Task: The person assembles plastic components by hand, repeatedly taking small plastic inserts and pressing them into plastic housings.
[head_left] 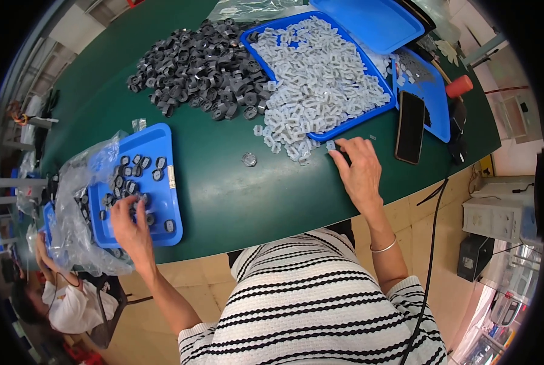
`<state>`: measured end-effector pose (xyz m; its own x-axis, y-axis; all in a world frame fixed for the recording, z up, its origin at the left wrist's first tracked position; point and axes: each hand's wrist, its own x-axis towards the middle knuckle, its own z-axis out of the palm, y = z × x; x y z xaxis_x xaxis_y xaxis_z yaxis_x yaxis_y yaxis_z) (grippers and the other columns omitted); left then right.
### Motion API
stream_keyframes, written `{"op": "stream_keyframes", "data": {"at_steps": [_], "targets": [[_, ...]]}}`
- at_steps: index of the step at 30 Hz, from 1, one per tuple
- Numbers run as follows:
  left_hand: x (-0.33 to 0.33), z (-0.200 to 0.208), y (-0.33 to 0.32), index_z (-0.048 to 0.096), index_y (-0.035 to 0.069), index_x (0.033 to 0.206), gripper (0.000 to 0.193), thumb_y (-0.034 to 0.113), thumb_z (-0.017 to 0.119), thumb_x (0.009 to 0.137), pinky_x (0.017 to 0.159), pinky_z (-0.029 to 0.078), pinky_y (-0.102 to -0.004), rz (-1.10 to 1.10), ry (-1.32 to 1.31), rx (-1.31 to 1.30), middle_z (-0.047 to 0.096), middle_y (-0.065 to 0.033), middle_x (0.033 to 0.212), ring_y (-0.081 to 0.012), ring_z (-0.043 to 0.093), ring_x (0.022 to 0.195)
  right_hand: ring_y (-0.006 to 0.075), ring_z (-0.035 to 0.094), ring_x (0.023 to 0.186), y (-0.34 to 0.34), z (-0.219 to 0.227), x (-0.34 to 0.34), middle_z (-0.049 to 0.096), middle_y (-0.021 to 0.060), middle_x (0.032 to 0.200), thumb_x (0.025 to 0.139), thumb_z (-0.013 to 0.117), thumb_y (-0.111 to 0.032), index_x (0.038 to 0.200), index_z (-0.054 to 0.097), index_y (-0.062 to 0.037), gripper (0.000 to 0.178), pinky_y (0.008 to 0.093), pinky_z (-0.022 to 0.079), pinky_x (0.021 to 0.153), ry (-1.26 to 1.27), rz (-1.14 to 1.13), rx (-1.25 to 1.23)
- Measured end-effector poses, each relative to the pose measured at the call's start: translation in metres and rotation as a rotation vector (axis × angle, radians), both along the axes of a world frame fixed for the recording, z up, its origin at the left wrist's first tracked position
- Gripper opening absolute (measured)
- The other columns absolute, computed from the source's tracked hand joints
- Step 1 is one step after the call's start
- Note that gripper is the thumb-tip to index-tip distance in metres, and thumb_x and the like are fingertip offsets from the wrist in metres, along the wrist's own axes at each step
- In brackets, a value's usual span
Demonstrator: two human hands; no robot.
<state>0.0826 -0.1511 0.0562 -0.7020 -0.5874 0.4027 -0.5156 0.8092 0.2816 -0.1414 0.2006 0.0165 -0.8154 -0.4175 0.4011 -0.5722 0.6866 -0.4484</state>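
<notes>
My left hand (132,222), fingers curled, rests on the small blue tray (162,143) of dark parts at the frame's lower left. My right hand (360,170) pinches a pale plastic piece (331,145) at centre right, beside the pale pile (320,79).

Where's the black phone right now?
In the head view the flat black phone lies on the green table at the person's right, between the large blue tray of pale plastic parts and a smaller blue tray, just beyond the right hand.
</notes>
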Motion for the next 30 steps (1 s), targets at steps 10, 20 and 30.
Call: {"op": "stream_keyframes", "data": {"at_steps": [10,20,30], "targets": [[-0.092,-0.027,0.097,0.062,0.006,0.098,0.031,0.022,0.077,0.076,0.071,0.045,-0.0383,-0.343,0.041,0.102,0.060,-0.0100,0.087,-0.0286,0.057,0.084,0.0254,0.058,0.082,-0.002,-0.009,-0.008,0.060,0.0091,0.088,0.079,0.070,-0.004,0.091,0.060,-0.0021,0.016,0.0345,0.049,0.069,-0.129,-0.053,-0.015],[-0.105,-0.034,0.109,0.059,0.002,0.107,0.031,0.007,0.074,0.081,0.057,0.049,-0.0287,-0.468,0.065,0.662,0.063,-0.0119,0.089,-0.0194,0.063,0.066,0.0108,0.063,0.081,-0.023,-0.006,0.012,0.067,0.0084,0.095,0.089,0.064,-0.002,0.107,0.064,0.0035,0.019,0.0243,0.055,0.072,-1.125,0.295,-0.871],[-0.070,-0.028,0.126,0.057,-0.005,0.115,0.028,-0.004,0.063,0.088,0.069,0.056,-0.0252,-0.471,0.348,1.582,0.062,-0.0105,0.108,-0.0138,0.064,0.086,0.0195,0.062,0.078,-0.061,0.004,0.042,0.062,0.0091,0.094,0.076,0.070,0.007,0.093,0.068,-0.0050,0.020,0.0274,0.051,0.066,-0.161,0.445,-0.592]]}}
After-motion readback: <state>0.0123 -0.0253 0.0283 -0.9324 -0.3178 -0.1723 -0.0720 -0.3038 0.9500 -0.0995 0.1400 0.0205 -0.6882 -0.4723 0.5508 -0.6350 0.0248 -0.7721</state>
